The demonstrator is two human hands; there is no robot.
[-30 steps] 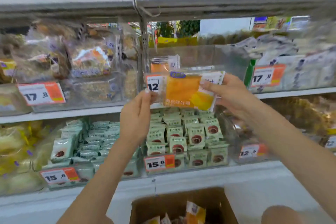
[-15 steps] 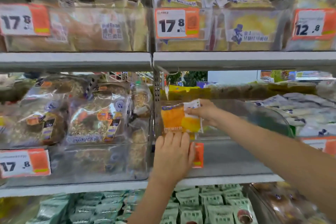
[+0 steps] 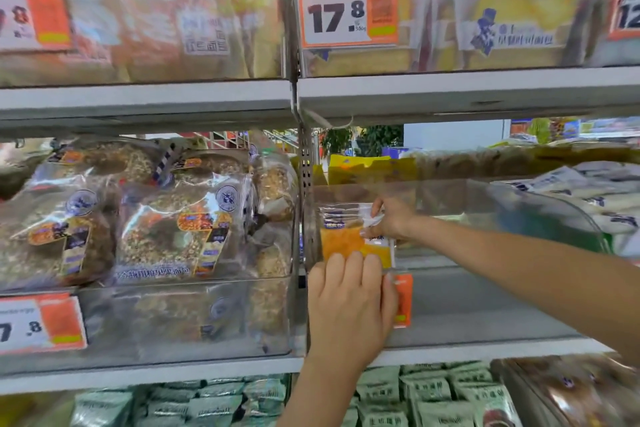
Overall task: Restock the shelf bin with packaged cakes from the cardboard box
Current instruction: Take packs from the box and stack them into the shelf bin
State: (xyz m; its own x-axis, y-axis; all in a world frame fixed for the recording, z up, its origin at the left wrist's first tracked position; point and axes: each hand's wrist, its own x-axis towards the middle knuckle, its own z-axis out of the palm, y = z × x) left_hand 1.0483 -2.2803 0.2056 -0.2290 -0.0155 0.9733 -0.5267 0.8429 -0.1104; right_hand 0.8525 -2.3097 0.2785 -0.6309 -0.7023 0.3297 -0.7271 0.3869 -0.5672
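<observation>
The right hand [image 3: 388, 218] reached into the clear shelf bin [image 3: 450, 305] on the middle shelf and pinched the top edge of a packaged cake [image 3: 349, 239] — orange and yellow, standing upright at the bin's left front corner. The left hand [image 3: 349, 305] lay against the bin's front wall, fingers straight, their tips at the wrapper's lower edge, covering most of an orange price tag [image 3: 403, 302]. Bagged grain loaves [image 3: 162, 218] filled the neighbouring bin to the left.

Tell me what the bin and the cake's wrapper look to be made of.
Bin: clear, glossy rigid plastic by the look; the shelf shows through its front wall and it catches glare. Cake wrapper: thin clear plastic film, shiny and crinkled at the top seam where the right hand pinches it.
</observation>
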